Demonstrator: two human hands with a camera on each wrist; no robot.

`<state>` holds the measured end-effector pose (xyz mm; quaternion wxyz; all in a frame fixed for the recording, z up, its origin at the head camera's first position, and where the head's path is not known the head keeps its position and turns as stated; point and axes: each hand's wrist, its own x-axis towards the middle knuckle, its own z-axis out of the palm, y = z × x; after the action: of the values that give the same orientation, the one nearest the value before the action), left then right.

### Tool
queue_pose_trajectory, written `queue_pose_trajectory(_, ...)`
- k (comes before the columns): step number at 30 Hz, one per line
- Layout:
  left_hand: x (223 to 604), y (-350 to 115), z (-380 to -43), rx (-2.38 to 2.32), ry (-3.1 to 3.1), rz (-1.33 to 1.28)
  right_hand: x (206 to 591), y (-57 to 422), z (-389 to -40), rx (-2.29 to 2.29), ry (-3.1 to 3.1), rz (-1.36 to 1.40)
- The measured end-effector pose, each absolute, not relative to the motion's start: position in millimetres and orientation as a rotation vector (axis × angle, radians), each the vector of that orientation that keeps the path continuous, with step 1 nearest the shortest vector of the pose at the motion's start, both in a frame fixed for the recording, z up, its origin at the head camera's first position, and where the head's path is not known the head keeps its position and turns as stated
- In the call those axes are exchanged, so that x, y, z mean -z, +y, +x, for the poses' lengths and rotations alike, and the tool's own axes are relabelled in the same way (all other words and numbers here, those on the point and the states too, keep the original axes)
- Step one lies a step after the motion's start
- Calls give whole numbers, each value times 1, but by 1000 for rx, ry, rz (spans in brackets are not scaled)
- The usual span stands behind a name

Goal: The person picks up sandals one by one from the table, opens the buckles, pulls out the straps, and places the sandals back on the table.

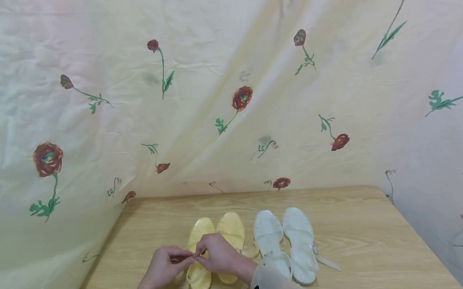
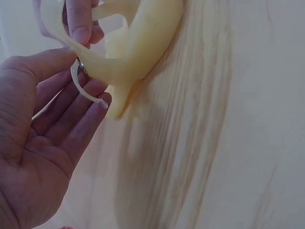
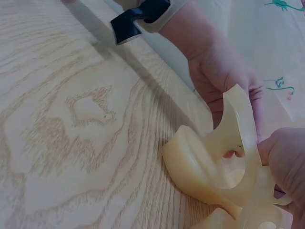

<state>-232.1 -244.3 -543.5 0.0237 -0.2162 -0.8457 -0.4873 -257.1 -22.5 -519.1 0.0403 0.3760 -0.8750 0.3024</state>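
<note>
A pair of yellow sandals lies on the wooden table, the left sandal [image 1: 200, 282] under both hands and the right sandal [image 1: 232, 227] beside it. My left hand [image 1: 163, 267] pinches the ankle strap of the left sandal at its small metal buckle [image 2: 82, 67]; the loose strap end [image 2: 86, 93] curves down over the fingers. Close by, my right hand [image 1: 219, 256] pinches the same strap between thumb and fingers. In the right wrist view, the yellow strap [image 3: 245, 119] stands raised in a loop above the heel, between the left hand [image 3: 224, 71] and the right hand [image 3: 290, 164].
To the right of the yellow pair lie a whitish left sandal [image 1: 268, 232] and a whitish right sandal [image 1: 299, 231], the latter's strap [image 1: 327, 262] stretched out on the table [image 1: 365, 243]. A flowered cloth [image 1: 195, 120] hangs behind and at the sides.
</note>
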Motion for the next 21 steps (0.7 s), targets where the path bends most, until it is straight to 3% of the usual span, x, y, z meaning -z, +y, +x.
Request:
queue_pose_trajectory(11, 539, -243, -230, 1445, -2672, -549, 528, -25, -260, -1007, -2602, 1157)
queue_pose_trajectory(21, 543, -251, -233, 1596, -2678, -624, 527, -27, -257, -1094, -2661, 1080)
